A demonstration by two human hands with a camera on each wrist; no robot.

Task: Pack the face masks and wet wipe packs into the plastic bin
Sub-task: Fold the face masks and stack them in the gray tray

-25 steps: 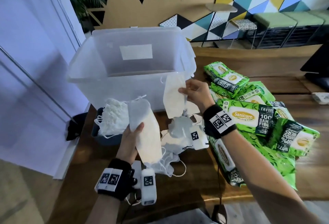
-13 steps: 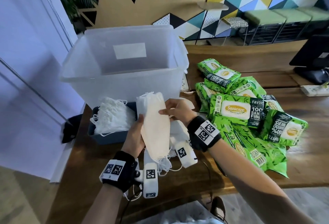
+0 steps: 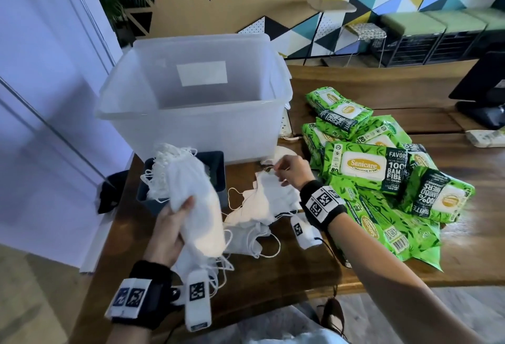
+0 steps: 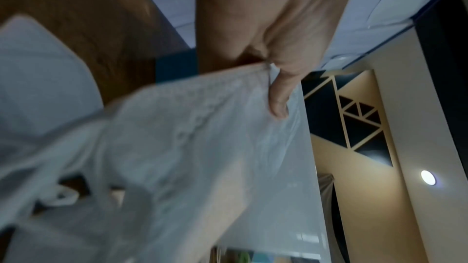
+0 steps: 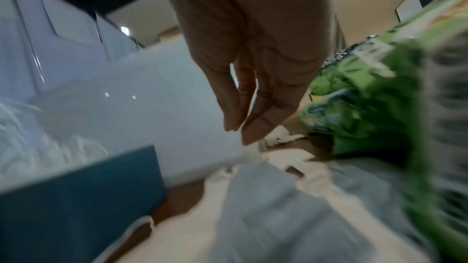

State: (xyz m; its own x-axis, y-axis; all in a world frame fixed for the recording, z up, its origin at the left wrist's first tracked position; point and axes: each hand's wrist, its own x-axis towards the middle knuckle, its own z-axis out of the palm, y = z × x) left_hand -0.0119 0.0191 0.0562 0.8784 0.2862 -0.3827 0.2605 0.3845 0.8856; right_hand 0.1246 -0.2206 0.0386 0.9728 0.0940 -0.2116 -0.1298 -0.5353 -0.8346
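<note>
Now that the right hand (image 3: 289,170) has let go of the stack and dropped to the loose white fabric face masks (image 3: 262,201) on the brown wooden table (image 3: 287,270), its fingers (image 5: 249,125) hang together, empty. The left hand (image 3: 169,230) clamps the grown stack of white masks (image 3: 196,207). Nothing visible sits in the translucent plastic bin (image 3: 191,114); the green wet wipe packs (image 3: 363,168) lie untouched.
</note>
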